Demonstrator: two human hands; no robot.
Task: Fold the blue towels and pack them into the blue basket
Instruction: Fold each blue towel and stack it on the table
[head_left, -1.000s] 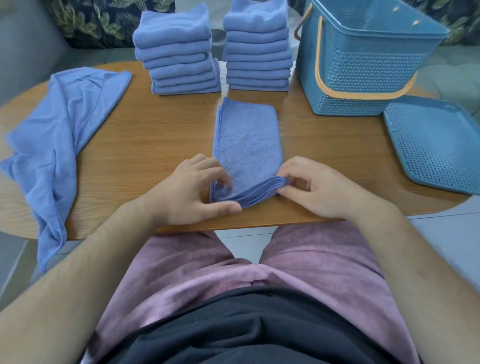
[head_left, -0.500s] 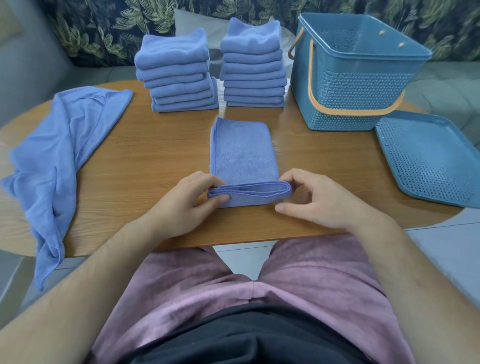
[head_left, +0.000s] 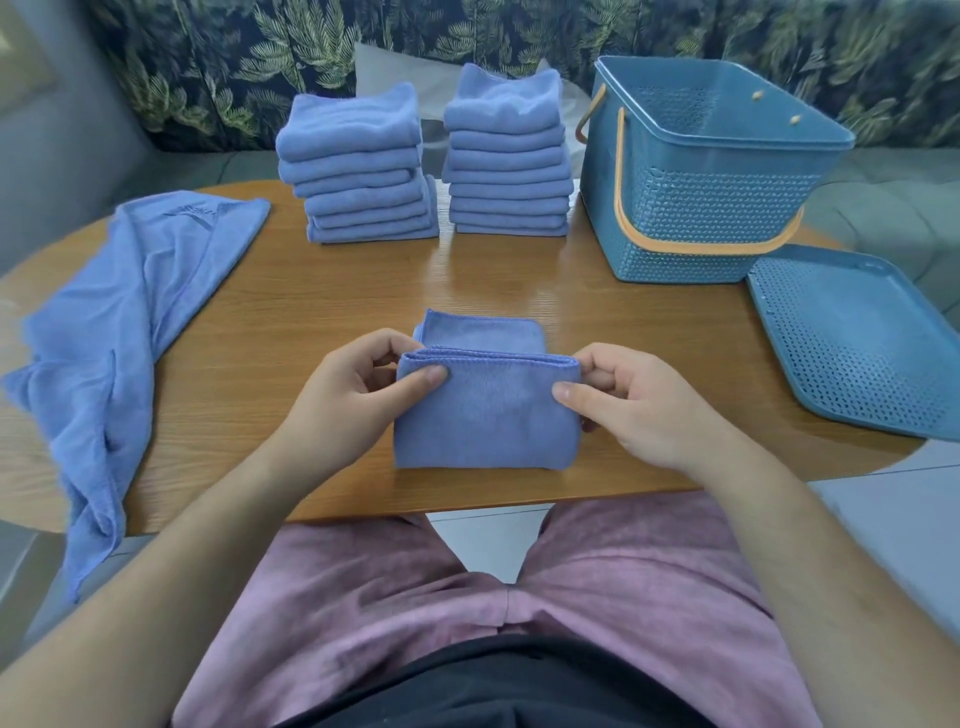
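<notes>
**A:** What is lying at the far left?

**B:** A loose towel (head_left: 119, 322) is sprawling unfolded over the left part of the table (head_left: 291, 322). Its near end is hanging over the edge.

**A:** And moving right?

**B:** Two piles of folded towels are standing at the far side, the left stack (head_left: 358, 171) and the right stack (head_left: 506, 156). They are sitting just beside each other, in front of a leaf-patterned sofa (head_left: 234, 78).

**A:** Where is the piece being worked on?

**B:** The towel (head_left: 485, 415) is sitting at the near middle of the table, well apart from both piles. The left hand (head_left: 353, 395) is pinching its left edge, with the thumb on the near face and the fingers curled behind. The right hand (head_left: 639, 405) is pinching the right edge the same way, so both are clamping cloth. The near layers are being held up toward the camera, while a far strip is lying flat on the wood behind them.

**A:** What is sitting further right?

**B:** The basket (head_left: 701, 208) is standing upright at the far right, just beside the right stack. Its orange handle (head_left: 696, 247) is hanging down round the wall.

**A:** Is anything lying between it and the hands?

**B:** The lid (head_left: 852, 338) is lying flat to the near right of the basket, beside the right hand but apart from it. Its right side is reaching past the table edge. Pink shorts (head_left: 363, 597) are showing below the table.
</notes>
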